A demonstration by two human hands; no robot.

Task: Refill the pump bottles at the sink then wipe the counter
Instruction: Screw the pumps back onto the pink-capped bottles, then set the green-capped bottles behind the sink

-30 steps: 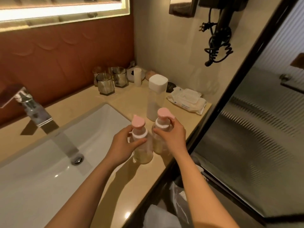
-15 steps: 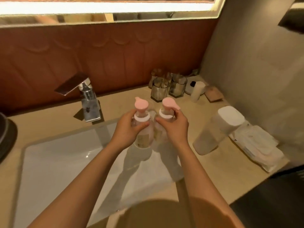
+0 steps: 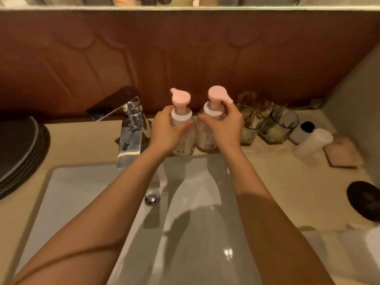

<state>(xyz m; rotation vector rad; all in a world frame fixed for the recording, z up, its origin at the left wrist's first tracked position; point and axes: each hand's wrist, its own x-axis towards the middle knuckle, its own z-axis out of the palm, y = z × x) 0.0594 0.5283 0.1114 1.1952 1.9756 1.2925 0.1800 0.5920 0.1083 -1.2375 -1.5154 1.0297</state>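
Just left of the left grip (image 3: 164, 130) stands a chrome faucet (image 3: 131, 124), its flat handle angled out to the left, close to the wrist but apart from it. Just right of the right grip (image 3: 224, 128) two clear glass tumblers (image 3: 279, 126) crowd the back of the counter (image 3: 82, 140), the nearer one almost touching the knuckles. Farther right lie a small black cap (image 3: 307, 126), a white tumbler (image 3: 312, 144) tilted on its side and a pink pad (image 3: 343, 153). A dark round thing (image 3: 364, 202) sits near the right edge, well apart from both grips, and a stack of dark plates (image 3: 18, 151) sits far to the left. Beneath both forearms is the white sink (image 3: 82, 192) with its metal drain (image 3: 152, 199), and behind the grips rises a brown wall panel (image 3: 185, 58). Each grip is wrapped round one bottle, with the fingers curled about the shoulder and body. The left grip holds the left pump bottle (image 3: 181, 115) and the right grip holds the right pump bottle (image 3: 213, 112), its forefinger up by the pink spout. Both bottles are upright, side by side and nearly touching, between the faucet and the tumblers, with their bases at the counter strip behind the sink. Whether they rest on it cannot be told. Both are clear, with white collars and pink pump heads. Something pale shows low in each body, and the level is hidden by the fingers. The glass tumblers show mottled pale shapes, too blurred to tell whether contents or reflection.
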